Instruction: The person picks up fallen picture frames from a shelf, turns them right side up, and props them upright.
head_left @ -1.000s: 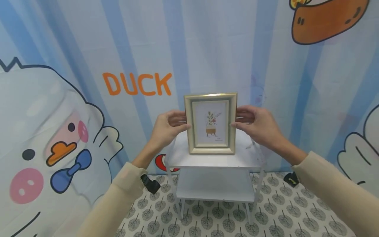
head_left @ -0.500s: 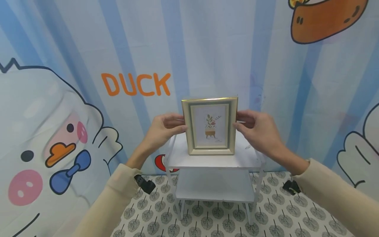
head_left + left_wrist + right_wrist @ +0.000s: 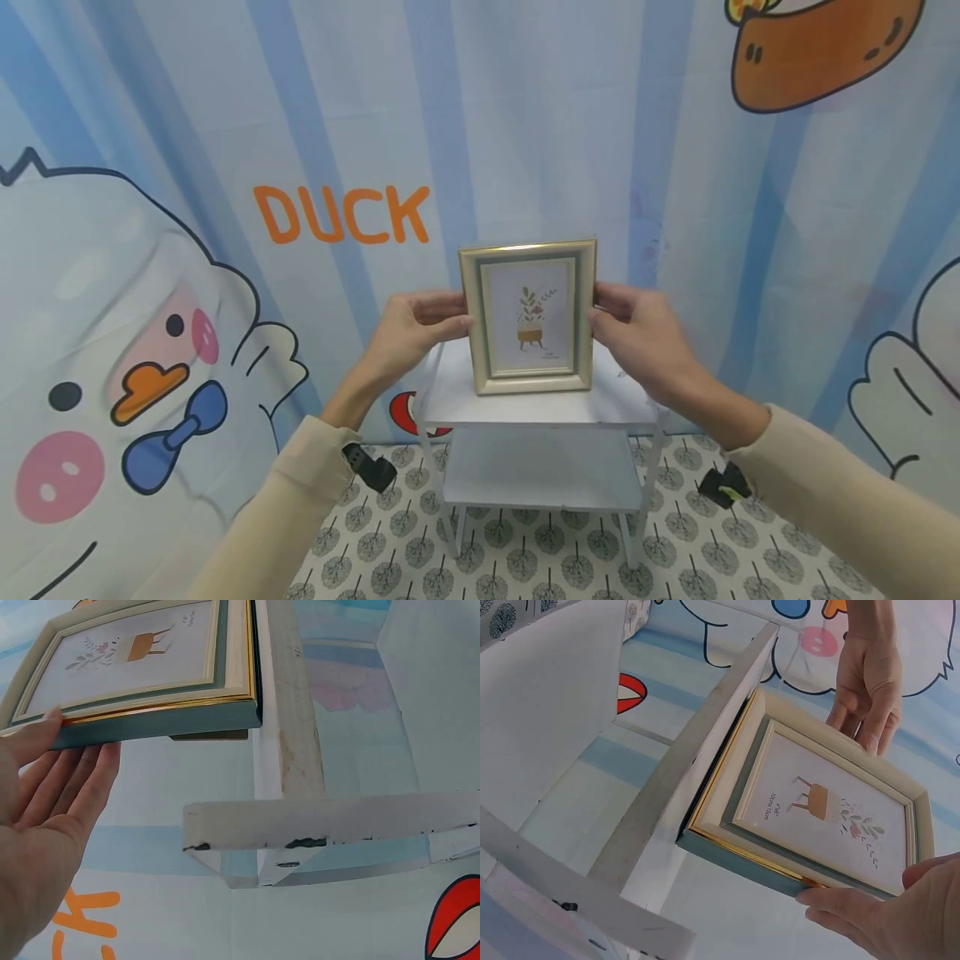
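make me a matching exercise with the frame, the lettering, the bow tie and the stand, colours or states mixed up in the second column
Column one
1. picture frame
2. wall lettering
3. printed bow tie
4. stand

Column two
A. blue
B. white, two-tiered
C. held between left hand and right hand
D. orange

Right pairs: 1-C, 2-D, 3-A, 4-B

A white two-tier stand (image 3: 540,467), its paint chipped along the edges, stands before a blue-and-white striped curtain (image 3: 555,125). Left of the stand, the cloth carries a large cartoon duck (image 3: 150,342) and orange "DUCK" lettering (image 3: 347,215). Beneath the stand spreads a pale floor covering (image 3: 525,533) patterned with gray trees.
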`<act>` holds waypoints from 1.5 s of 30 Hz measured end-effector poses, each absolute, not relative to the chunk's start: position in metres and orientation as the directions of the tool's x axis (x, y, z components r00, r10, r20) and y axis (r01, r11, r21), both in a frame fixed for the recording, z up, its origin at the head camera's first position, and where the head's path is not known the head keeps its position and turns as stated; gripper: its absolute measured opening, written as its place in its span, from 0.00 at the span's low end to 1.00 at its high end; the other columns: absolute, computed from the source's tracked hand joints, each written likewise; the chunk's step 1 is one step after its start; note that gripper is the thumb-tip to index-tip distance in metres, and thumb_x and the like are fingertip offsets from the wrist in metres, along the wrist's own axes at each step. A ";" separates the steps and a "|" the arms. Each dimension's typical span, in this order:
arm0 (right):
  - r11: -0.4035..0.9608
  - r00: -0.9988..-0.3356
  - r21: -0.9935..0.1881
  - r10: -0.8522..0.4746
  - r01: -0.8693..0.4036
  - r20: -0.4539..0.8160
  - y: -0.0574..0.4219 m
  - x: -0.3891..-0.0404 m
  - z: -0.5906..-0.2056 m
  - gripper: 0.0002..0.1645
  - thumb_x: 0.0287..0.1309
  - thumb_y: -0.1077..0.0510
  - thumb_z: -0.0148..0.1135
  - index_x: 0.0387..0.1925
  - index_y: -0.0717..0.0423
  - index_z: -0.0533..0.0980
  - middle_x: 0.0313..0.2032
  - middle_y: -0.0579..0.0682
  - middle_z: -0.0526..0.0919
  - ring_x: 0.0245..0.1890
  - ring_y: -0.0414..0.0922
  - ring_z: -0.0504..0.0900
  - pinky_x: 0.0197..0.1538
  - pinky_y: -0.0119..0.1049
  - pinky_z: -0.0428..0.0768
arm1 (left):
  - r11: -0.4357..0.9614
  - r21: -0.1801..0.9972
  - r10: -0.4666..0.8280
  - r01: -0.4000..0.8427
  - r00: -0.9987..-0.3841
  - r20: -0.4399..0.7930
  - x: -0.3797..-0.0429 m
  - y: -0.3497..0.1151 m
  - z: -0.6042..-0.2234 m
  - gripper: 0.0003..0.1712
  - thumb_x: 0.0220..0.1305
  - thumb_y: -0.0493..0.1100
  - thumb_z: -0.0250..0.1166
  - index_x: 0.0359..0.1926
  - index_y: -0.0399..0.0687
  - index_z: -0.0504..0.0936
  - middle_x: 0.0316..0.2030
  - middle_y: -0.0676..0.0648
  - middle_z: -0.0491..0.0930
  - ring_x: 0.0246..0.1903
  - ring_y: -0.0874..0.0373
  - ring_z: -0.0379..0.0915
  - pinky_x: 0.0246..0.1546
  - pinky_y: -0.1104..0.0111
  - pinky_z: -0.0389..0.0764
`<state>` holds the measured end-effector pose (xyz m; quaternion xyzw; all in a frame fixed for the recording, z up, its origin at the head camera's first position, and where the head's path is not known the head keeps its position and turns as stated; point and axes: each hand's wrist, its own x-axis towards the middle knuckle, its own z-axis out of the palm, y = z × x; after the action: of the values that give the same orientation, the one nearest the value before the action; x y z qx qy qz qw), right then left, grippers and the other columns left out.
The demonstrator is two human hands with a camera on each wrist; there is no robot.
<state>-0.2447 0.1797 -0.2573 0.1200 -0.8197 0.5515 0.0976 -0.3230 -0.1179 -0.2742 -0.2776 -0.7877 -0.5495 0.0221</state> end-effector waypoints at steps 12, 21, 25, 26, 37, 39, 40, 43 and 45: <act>0.196 -0.970 -0.950 -0.043 -0.243 0.239 0.175 -0.252 -0.253 0.32 0.79 0.58 0.52 0.77 0.67 0.63 0.75 0.64 0.70 0.77 0.58 0.71 0.76 0.54 0.74 | 0.232 0.866 0.420 0.444 -0.848 0.322 -0.317 -0.118 -0.277 0.25 0.68 0.45 0.74 0.65 0.53 0.84 0.59 0.46 0.88 0.60 0.52 0.86 0.64 0.58 0.85; 0.030 -0.978 -0.978 0.015 -0.208 0.209 0.174 -0.270 -0.251 0.37 0.67 0.68 0.37 0.77 0.73 0.60 0.77 0.67 0.64 0.79 0.63 0.65 0.79 0.59 0.68 | 0.244 0.832 0.459 0.499 -0.815 0.354 -0.308 -0.107 -0.279 0.23 0.69 0.45 0.73 0.63 0.51 0.86 0.58 0.45 0.88 0.60 0.53 0.86 0.64 0.58 0.85; 0.007 -0.976 -0.977 0.031 -0.214 0.214 0.174 -0.278 -0.250 0.38 0.63 0.70 0.37 0.75 0.75 0.62 0.77 0.67 0.65 0.78 0.63 0.66 0.79 0.62 0.68 | 0.238 0.813 0.473 0.531 -0.795 0.380 -0.302 -0.100 -0.279 0.21 0.69 0.44 0.73 0.61 0.50 0.87 0.56 0.44 0.89 0.58 0.52 0.87 0.61 0.58 0.87; 0.003 -0.975 -0.976 0.034 -0.218 0.218 0.174 -0.280 -0.250 0.37 0.63 0.70 0.37 0.74 0.75 0.63 0.76 0.67 0.66 0.77 0.63 0.67 0.78 0.62 0.68 | 0.238 0.808 0.471 0.539 -0.791 0.390 -0.301 -0.098 -0.279 0.21 0.69 0.43 0.73 0.61 0.49 0.87 0.56 0.44 0.89 0.58 0.52 0.87 0.61 0.58 0.87; -0.032 -0.984 -0.986 0.078 -0.162 0.159 0.167 -0.304 -0.244 0.33 0.79 0.52 0.36 0.71 0.70 0.69 0.71 0.66 0.75 0.70 0.62 0.77 0.75 0.57 0.75 | 0.188 0.785 0.401 0.590 -0.776 0.487 -0.289 -0.080 -0.284 0.19 0.65 0.40 0.75 0.56 0.44 0.89 0.49 0.40 0.91 0.50 0.51 0.91 0.52 0.63 0.90; -0.030 -0.984 -0.986 0.078 -0.162 0.159 0.166 -0.309 -0.243 0.35 0.81 0.48 0.35 0.70 0.71 0.70 0.70 0.68 0.76 0.69 0.62 0.78 0.74 0.57 0.76 | 0.178 0.786 0.378 0.592 -0.778 0.501 -0.286 -0.076 -0.285 0.19 0.65 0.40 0.76 0.56 0.43 0.89 0.48 0.40 0.91 0.48 0.51 0.91 0.52 0.64 0.90; -0.024 -0.984 -0.986 0.074 -0.164 0.162 0.165 -0.311 -0.243 0.36 0.82 0.47 0.34 0.69 0.72 0.70 0.70 0.68 0.76 0.69 0.63 0.78 0.74 0.58 0.76 | 0.177 0.786 0.366 0.592 -0.781 0.506 -0.285 -0.073 -0.285 0.19 0.64 0.41 0.76 0.56 0.44 0.89 0.48 0.40 0.91 0.48 0.51 0.91 0.52 0.64 0.90; -0.008 -0.984 -0.986 0.070 -0.164 0.163 0.164 -0.318 -0.242 0.38 0.83 0.44 0.33 0.65 0.73 0.71 0.68 0.70 0.77 0.68 0.62 0.79 0.73 0.58 0.77 | 0.184 0.789 0.324 0.586 -0.794 0.514 -0.280 -0.066 -0.286 0.20 0.63 0.42 0.77 0.55 0.44 0.89 0.47 0.41 0.92 0.47 0.52 0.91 0.51 0.64 0.91; 0.007 -0.984 -0.986 0.065 -0.165 0.165 0.164 -0.323 -0.242 0.37 0.83 0.43 0.34 0.62 0.72 0.74 0.64 0.69 0.80 0.63 0.59 0.84 0.71 0.58 0.79 | 0.198 0.785 0.296 0.588 -0.799 0.524 -0.278 -0.061 -0.286 0.20 0.62 0.42 0.78 0.55 0.44 0.89 0.46 0.41 0.92 0.47 0.52 0.92 0.51 0.63 0.91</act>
<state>-0.3229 0.1638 -0.2422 0.0353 -0.7049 0.7037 0.0817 -0.2779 -0.0614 -0.2864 -0.2895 -0.7630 -0.5633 0.1294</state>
